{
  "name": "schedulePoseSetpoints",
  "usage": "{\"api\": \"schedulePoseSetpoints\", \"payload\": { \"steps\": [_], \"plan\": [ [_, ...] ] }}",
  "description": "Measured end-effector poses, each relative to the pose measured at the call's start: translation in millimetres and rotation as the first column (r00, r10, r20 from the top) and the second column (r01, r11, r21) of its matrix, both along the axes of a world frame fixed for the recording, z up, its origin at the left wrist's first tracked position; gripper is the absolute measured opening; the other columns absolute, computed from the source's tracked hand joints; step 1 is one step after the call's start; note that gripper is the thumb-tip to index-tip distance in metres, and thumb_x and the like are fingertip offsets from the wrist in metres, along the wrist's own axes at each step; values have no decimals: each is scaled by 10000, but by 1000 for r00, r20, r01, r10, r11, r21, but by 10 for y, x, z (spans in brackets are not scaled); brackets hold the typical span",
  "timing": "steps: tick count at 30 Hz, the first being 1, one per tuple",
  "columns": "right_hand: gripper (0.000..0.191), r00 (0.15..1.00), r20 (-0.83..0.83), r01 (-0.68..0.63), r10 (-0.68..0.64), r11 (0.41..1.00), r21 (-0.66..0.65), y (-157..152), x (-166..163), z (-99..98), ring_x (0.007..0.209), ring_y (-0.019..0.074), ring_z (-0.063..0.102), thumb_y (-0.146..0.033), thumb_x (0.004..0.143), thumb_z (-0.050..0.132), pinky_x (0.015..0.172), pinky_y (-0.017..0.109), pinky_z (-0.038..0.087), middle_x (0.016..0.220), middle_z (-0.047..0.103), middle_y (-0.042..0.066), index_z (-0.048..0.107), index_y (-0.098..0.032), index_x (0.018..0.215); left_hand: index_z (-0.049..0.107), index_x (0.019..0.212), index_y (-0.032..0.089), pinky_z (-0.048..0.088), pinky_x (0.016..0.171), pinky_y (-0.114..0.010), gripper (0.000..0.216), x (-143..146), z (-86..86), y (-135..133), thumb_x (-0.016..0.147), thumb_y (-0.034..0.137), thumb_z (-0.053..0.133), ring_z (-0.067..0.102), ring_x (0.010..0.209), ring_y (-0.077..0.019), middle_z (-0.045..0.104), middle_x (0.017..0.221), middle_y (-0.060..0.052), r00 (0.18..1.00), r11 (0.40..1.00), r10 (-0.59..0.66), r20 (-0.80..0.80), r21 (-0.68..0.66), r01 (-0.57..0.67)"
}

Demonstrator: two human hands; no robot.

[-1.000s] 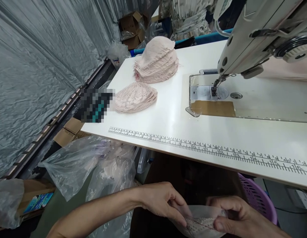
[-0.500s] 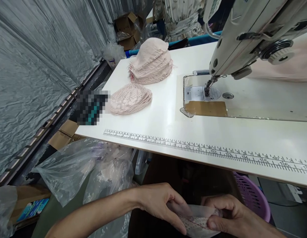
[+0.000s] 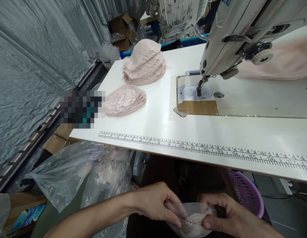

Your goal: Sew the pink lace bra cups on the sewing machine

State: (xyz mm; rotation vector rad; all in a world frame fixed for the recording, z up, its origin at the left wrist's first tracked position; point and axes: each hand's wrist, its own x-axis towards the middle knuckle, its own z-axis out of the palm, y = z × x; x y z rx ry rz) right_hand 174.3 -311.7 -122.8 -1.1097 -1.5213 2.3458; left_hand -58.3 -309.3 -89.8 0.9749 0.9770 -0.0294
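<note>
Below the table's front edge, my left hand point(image 3: 158, 203) and my right hand point(image 3: 225, 215) pinch a small pale fabric piece with a lace edge point(image 3: 194, 219) between them. Both hands are closed on it, thumbs and fingertips pressed along the lace. On the white sewing table point(image 3: 168, 129) lie a taller stack of pink lace cups point(image 3: 145, 62) and a lower stack of pink lace pieces point(image 3: 125, 99). The sewing machine point(image 3: 242, 33) stands at the right, its needle point(image 3: 199, 89) over the metal plate.
A ruler scale point(image 3: 205, 150) runs along the table's front edge. Clear plastic bags point(image 3: 76, 172) with fabric sit left under the table. A purple basket point(image 3: 245, 191) is at the lower right. Grey sheeting point(image 3: 31, 66) covers the left wall. Cardboard boxes point(image 3: 121, 29) stand behind.
The view has shifted right, so the table and stacks appear further left. My hands have drawn closer together on the fabric piece, bunching its lace edge.
</note>
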Motion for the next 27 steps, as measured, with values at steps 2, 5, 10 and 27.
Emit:
{"api": "schedulePoseSetpoints", "payload": {
  "steps": [2, 5, 10, 27],
  "plan": [
    [390, 1000, 5, 8, -8, 1000, 6, 2, 4, 14, 613, 105, 359, -519, 705, 692, 554, 226, 260, 633, 432, -45, 509, -178, 658, 735, 907, 187, 513, 720, -207, 261, -9, 22, 10, 650, 147, 748, 676, 770, -142, 719, 766, 15, 1000, 1000, -4, -8, 0, 4],
    [374, 1000, 1, 21, -21, 1000, 1, 16, -2, 59, 615, 106, 360, -494, 705, 691, 560, 227, 267, 638, 435, -45, 485, -184, 666, 737, 899, 188, 515, 736, -232, 254, -32, 66, 34, 645, 173, 739, 673, 785, -153, 719, 786, 4, 1000, 1000, 0, 9, 5, 0],
    [342, 999, -4, 38, -38, 999, 22, 47, -55, 166, 614, 102, 338, -441, 702, 693, 549, 225, 248, 645, 419, -51, 463, -189, 671, 731, 895, 201, 468, 657, -180, 291, -64, 154, 70, 613, 259, 774, 606, 683, -99, 678, 739, 28, 997, 1000, 19, 78, 12, -20],
    [254, 986, 167, -5, -28, 981, 194, 3, -96, 246, 672, 136, 400, -451, 781, 537, 613, 235, 326, 689, 452, -32, 515, -201, 742, 750, 808, 154, 426, 555, -178, 240, 110, 114, 7, 672, 352, 751, 631, 645, -140, 693, 680, -27, 995, 963, 51, -83, 268, -27]
  ]
}}
